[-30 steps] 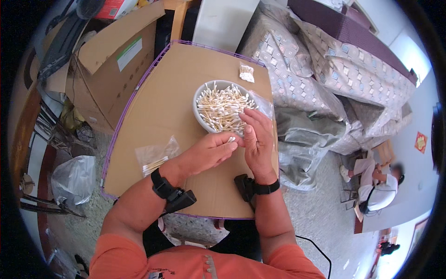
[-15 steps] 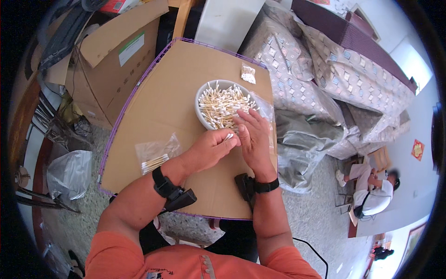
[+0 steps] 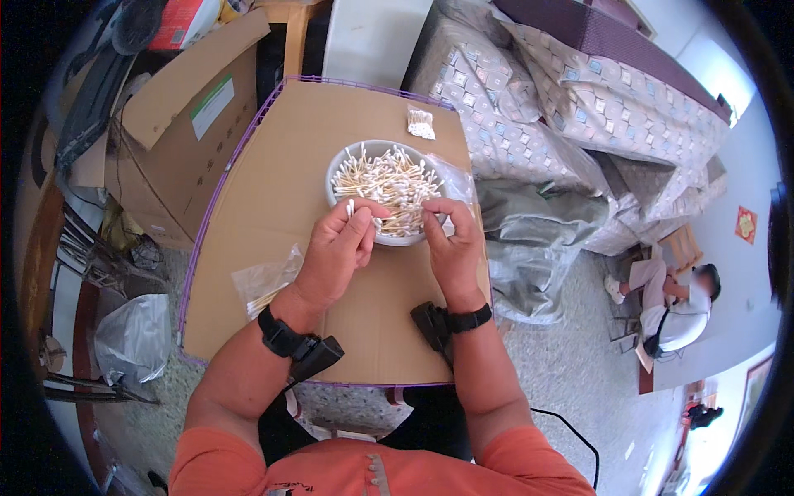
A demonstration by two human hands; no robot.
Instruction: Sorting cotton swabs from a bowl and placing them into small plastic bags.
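We have the left hand (image 3: 332, 252) pinching at least one cotton swab (image 3: 351, 207). Right hand (image 3: 456, 248) at the bowl's near right side, thumb and finger drawn together; we can't tell if they grip anything. Grey-white bowl (image 3: 404, 240) just beyond, heaped with loose swabs (image 3: 382, 178). Clear bag (image 3: 265, 279) nearer, left; small swab pack (image 3: 420, 124) farther, right; cardboard (image 3: 273, 178) beneath.
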